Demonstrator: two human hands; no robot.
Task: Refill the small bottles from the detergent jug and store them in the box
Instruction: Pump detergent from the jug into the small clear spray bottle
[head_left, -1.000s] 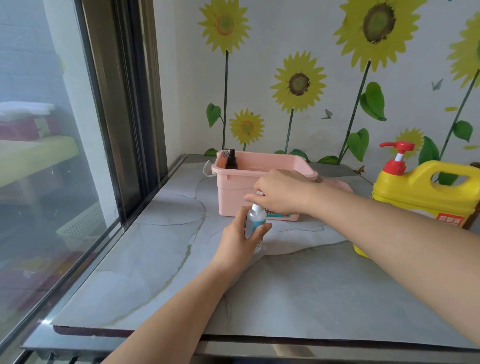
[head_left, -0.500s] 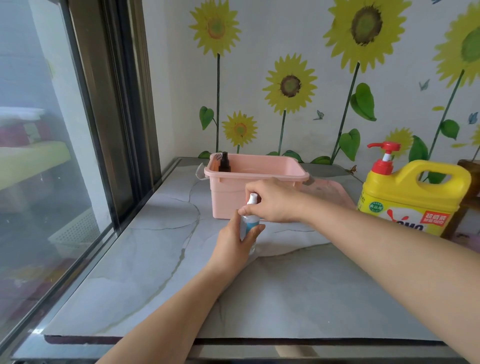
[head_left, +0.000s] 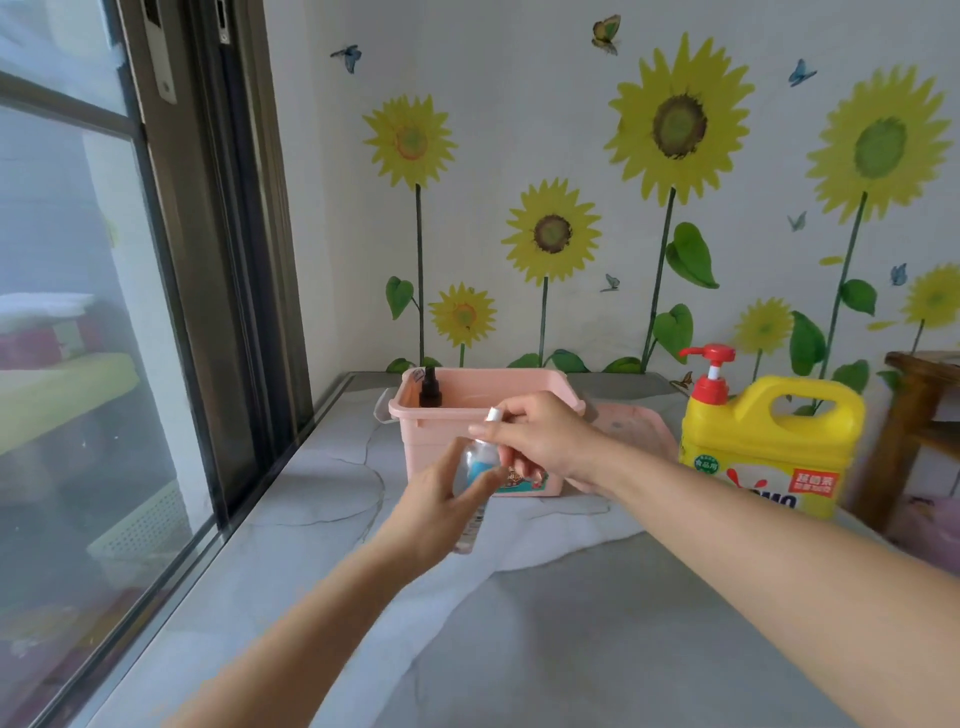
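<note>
Grey marbled worktop (head_left: 571, 634) runs along a window on the left. Yellow detergent jug (head_left: 769, 452) with a red pump stands upright at the right, well apart from both hands. Pink box (head_left: 426, 441) is open at back centre. Its pink lid (head_left: 636, 428) lies flat just beside it on the right. Left hand (head_left: 441, 501) is wrapped round the small bottle (head_left: 480, 462), clear with a blue label, held in front of the box. Right hand (head_left: 543, 436) pinches the bottle's white top (head_left: 492, 415). Motion blur: can't tell if the top is seated or off. Dark bottle (head_left: 430, 388) stands upright in the box's back-left corner.
</note>
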